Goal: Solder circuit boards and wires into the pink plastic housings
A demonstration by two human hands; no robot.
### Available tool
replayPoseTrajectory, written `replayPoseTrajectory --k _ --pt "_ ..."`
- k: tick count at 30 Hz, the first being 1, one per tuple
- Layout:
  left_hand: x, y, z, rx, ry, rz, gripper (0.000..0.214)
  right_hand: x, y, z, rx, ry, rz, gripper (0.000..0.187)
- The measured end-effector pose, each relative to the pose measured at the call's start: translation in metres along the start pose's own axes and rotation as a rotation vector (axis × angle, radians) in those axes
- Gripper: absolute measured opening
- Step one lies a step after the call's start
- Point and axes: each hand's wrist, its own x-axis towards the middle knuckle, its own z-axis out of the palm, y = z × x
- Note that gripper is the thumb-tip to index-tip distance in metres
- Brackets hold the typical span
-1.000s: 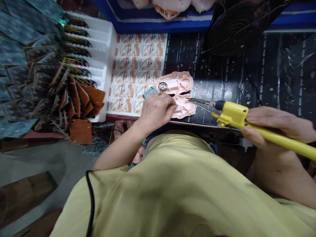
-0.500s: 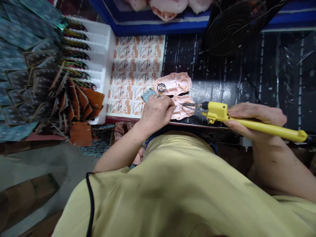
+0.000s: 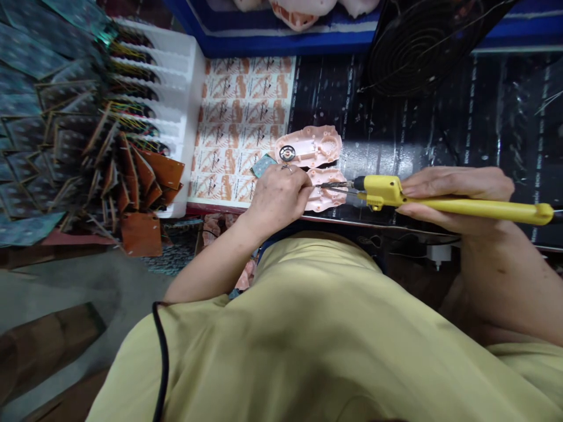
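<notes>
Two pink plastic shell halves lie side by side near the table's front edge: the far one (image 3: 312, 145) carries a small round speaker, the near one (image 3: 326, 196) is partly under my left hand (image 3: 278, 196). That hand is curled, fingers pinched down on the near shell's left end. My right hand (image 3: 453, 190) grips a yellow soldering iron (image 3: 444, 201) held level, its dark tip (image 3: 332, 185) touching the near shell beside my left fingertips. A small green circuit board (image 3: 263, 166) lies just beyond my left hand.
A white tray (image 3: 187, 88) at left holds several wired boards; brown and green circuit boards (image 3: 145, 176) pile beside it. A black wire fan guard (image 3: 417, 47) stands at the back, with a blue bin (image 3: 272, 35) of pink parts behind. Printed sheets (image 3: 237, 111) cover the table.
My right hand has swung the soldering iron leftward and levelled it, bringing the tip from beside the near shell onto it. My left hand has stayed on the shell.
</notes>
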Motion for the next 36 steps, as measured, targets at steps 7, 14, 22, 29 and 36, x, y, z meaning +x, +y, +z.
replayPoseTrajectory --k 7,14,22,29,36 --pt "0.001 0.001 -0.002 0.002 -0.023 0.001 0.022 -0.015 0.000 -0.013 -0.041 0.273 0.056 0.038" --pt "0.000 -0.001 -0.001 0.015 0.006 0.030 0.023 -0.035 -0.008 -0.004 -0.188 0.275 0.122 0.049" --pt "-0.003 0.000 0.002 -0.010 0.039 0.038 0.024 -0.038 -0.023 0.008 -0.278 0.250 0.123 0.053" --pt "-0.012 -0.003 -0.006 -0.072 0.103 -0.030 0.018 -0.043 -0.029 0.009 -0.179 0.263 0.093 0.053" --pt "-0.009 0.003 0.002 -0.059 0.052 -0.005 0.022 -0.031 -0.037 0.015 -0.229 0.112 0.016 0.065"
